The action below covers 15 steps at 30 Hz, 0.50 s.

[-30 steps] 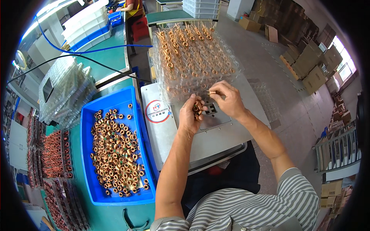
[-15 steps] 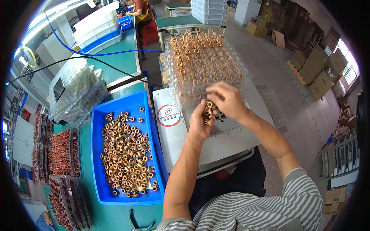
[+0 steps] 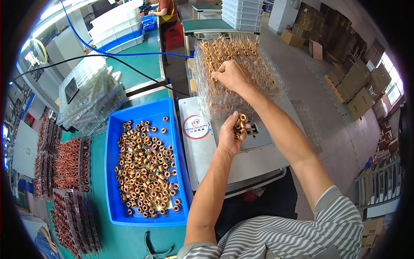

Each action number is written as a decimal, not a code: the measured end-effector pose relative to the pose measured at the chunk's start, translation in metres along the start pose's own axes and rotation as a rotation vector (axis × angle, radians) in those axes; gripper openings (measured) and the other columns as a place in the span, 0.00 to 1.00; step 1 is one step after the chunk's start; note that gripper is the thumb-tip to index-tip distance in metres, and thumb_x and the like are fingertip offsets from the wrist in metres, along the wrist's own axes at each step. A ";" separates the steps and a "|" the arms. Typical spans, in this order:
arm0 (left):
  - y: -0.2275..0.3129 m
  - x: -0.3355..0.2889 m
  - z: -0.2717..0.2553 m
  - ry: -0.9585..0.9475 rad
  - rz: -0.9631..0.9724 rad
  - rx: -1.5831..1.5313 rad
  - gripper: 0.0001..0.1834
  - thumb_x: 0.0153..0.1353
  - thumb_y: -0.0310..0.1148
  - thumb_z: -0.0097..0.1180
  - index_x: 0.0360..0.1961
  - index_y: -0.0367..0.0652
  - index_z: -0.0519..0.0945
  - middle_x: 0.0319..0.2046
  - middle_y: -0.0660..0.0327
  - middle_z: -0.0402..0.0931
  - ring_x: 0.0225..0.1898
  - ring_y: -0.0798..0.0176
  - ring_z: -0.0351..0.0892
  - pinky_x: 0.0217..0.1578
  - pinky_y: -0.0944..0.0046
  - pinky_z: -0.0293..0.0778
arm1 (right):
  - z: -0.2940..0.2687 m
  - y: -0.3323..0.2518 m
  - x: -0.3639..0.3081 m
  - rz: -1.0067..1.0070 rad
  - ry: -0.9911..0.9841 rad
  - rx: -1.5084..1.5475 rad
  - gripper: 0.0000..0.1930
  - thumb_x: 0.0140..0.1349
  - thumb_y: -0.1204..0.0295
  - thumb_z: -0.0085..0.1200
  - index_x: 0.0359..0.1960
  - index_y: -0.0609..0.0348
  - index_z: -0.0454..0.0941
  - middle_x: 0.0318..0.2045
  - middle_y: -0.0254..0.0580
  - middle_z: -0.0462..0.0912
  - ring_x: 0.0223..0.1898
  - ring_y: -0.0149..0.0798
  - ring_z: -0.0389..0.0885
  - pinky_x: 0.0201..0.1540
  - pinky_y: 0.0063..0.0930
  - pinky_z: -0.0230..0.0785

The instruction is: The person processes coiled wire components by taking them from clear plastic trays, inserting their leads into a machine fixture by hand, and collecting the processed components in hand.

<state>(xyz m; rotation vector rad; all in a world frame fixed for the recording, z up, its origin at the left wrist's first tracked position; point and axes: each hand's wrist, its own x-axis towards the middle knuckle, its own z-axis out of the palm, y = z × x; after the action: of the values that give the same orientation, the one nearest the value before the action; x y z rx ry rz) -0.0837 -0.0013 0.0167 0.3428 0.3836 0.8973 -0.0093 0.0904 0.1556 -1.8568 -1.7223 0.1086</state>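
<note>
My left hand (image 3: 231,131) is closed around a small bunch of copper wound ring coils (image 3: 239,123), held above the grey metal machine (image 3: 241,149). My right hand (image 3: 230,74) reaches forward over the clear plastic tray (image 3: 267,77) of upright coils, with its fingertips pinched at one coil in the tray's left part. A blue bin (image 3: 144,118) with several loose ring coils (image 3: 146,166) lies to the left of the machine.
Stacks of clear trays (image 3: 86,97) stand at the back left. Filled trays of coils (image 3: 64,181) lie along the left edge. Black and blue cables (image 3: 125,55) cross the green bench. Cardboard boxes (image 3: 358,82) sit on the floor at right. Another person (image 3: 166,8) sits far back.
My right hand has moved from the machine's fixture forward onto the clear tray. My left hand has stayed over the machine with its coils.
</note>
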 end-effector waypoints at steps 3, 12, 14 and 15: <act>0.000 -0.001 0.000 -0.014 0.008 0.007 0.15 0.68 0.44 0.51 0.35 0.43 0.75 0.27 0.61 0.78 0.26 0.67 0.80 0.14 0.73 0.66 | 0.002 -0.002 0.006 0.036 -0.040 -0.007 0.12 0.50 0.59 0.61 0.25 0.53 0.87 0.25 0.50 0.85 0.30 0.51 0.85 0.38 0.41 0.76; -0.004 -0.004 0.003 -0.036 -0.004 -0.010 0.15 0.69 0.44 0.49 0.35 0.43 0.76 0.28 0.62 0.79 0.27 0.67 0.81 0.14 0.74 0.67 | -0.004 0.020 -0.010 -0.249 0.061 0.316 0.08 0.57 0.72 0.56 0.32 0.64 0.76 0.27 0.39 0.81 0.30 0.31 0.81 0.29 0.27 0.72; -0.003 -0.002 -0.001 -0.035 0.001 -0.029 0.15 0.68 0.44 0.50 0.36 0.42 0.76 0.29 0.61 0.79 0.26 0.66 0.81 0.13 0.74 0.67 | -0.021 0.026 -0.030 -0.208 -0.050 0.584 0.05 0.62 0.73 0.53 0.36 0.62 0.73 0.29 0.35 0.81 0.30 0.26 0.79 0.29 0.20 0.71; 0.000 -0.003 -0.010 -0.006 0.026 -0.043 0.15 0.68 0.44 0.50 0.36 0.42 0.76 0.29 0.61 0.80 0.26 0.66 0.81 0.13 0.74 0.68 | -0.029 0.022 -0.047 -0.220 -0.116 0.666 0.04 0.65 0.74 0.51 0.37 0.60 0.71 0.32 0.34 0.80 0.29 0.23 0.77 0.29 0.17 0.70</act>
<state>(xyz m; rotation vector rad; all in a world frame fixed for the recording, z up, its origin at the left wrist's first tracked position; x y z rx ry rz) -0.0902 -0.0027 0.0088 0.3116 0.3542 0.9280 0.0156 0.0362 0.1536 -1.1883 -1.6788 0.6287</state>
